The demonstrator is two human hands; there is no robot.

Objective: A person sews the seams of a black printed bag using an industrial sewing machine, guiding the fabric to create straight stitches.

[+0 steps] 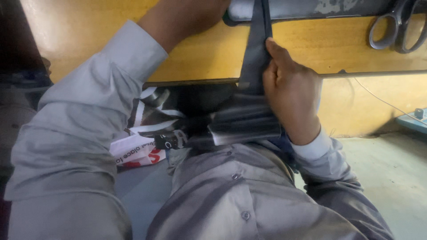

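As the dark strip point(255, 49) hangs taut over the yellow table edge point(195, 62), we see the work from above, a grey buttoned shirt point(240, 191) filling the lower frame. At far left, the left sleeve point(84, 120) runs up to the tabletop, where the left hand point(191, 13) reaches out of frame; we cannot tell whether it is open or closed, or what it touches. Below the table edge lies a crumpled white bag point(138, 153) with red print, glossy and thin, beside folded dark cloth point(240, 124) that has a slight sheen. The strip itself looks like smooth woven fabric, narrow and flat, running from a grey machine bed point(307, 9) down to the lap. The right hand point(291, 89) is closed round the strip, thumb pressed along its edge, fingers curled behind. To do this well, we judge, the grip should stay firm but flat, keeping the strip straight and free of twist as it feeds upward, possibly toward a needle we cannot see. At far right, steel scissors point(396, 26) rest on the worn wood, well apart from the hand.
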